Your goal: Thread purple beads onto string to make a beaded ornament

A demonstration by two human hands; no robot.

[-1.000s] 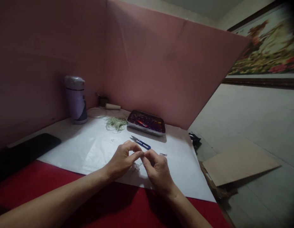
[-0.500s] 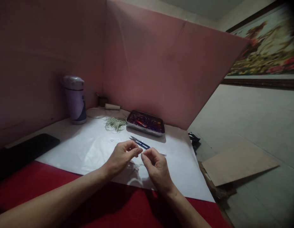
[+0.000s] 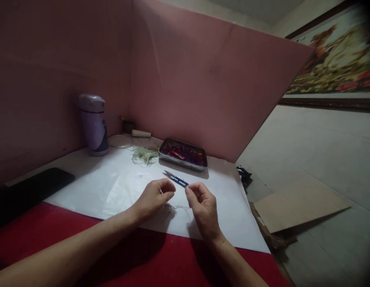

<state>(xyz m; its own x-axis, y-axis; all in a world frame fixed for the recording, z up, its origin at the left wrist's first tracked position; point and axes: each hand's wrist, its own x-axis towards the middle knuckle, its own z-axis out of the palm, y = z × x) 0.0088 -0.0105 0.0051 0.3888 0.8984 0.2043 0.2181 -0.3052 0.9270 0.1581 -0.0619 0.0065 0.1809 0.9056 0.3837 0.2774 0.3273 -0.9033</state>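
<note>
My left hand (image 3: pixel 155 196) hovers over the white sheet, its thumb and index fingertips slightly apart and nothing visible between them. To its right, my right hand (image 3: pixel 204 205) pinches thumb against index finger. A thin pale thread (image 3: pixel 181 207) runs to it from a small tangle lying between the hands; what sits at the fingertips is too small to make out. Just beyond the hands lie blue thread snips (image 3: pixel 175 178), blades pointing left, with their handle end close to my right fingertips. Tiny clear pieces (image 3: pixel 140 175) lie left of the snips.
A metal tray (image 3: pixel 185 164) of dark purple beads stands behind the snips, beside a bundle of pale green thread (image 3: pixel 145 156). Further left are a purple flask (image 3: pixel 94 127) and a black flat object (image 3: pixel 41 185). Pink panels (image 3: pixel 202 87) enclose the back and left.
My hands have moved apart from fingertips nearly touching. The left fingers have parted, and the right hand has shifted slightly right with the thread trailing to it.
</note>
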